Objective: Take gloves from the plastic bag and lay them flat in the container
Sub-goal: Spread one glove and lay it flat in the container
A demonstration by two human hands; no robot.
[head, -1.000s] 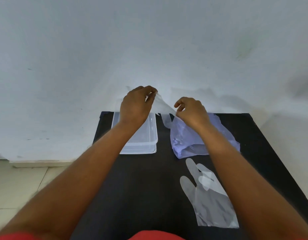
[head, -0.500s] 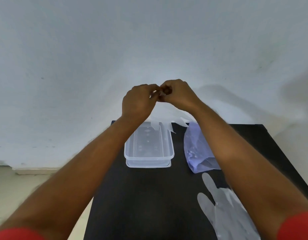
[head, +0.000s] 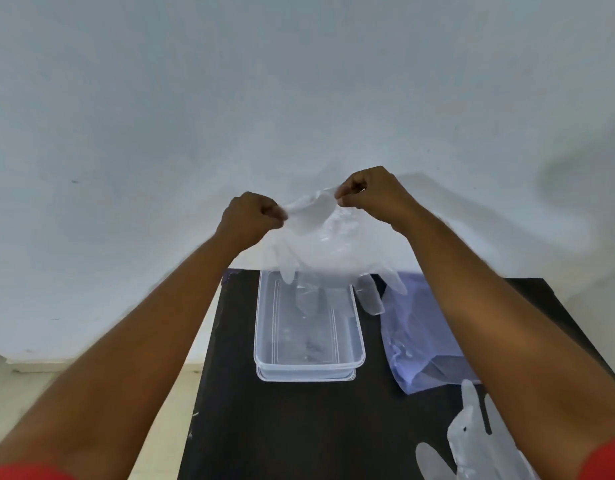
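A clear plastic glove (head: 320,244) hangs spread in the air, fingers pointing down over the far end of the clear rectangular container (head: 264,341). My left hand (head: 250,220) pinches the cuff's left corner and my right hand (head: 372,192) pinches its right corner. The bluish plastic bag (head: 417,334) lies flat on the black table, right of the container. Another clear glove (head: 472,445) lies on the table at the near right, partly under my right forearm.
The black table (head: 299,427) stands against a white wall (head: 299,98). Its left edge runs close to the container; pale floor (head: 15,393) shows beyond it at the lower left.
My hands rose from the bag with a glove, met at its cuff, then drew apart, stretching the glove open above the container's far end. The camera view also shifted.
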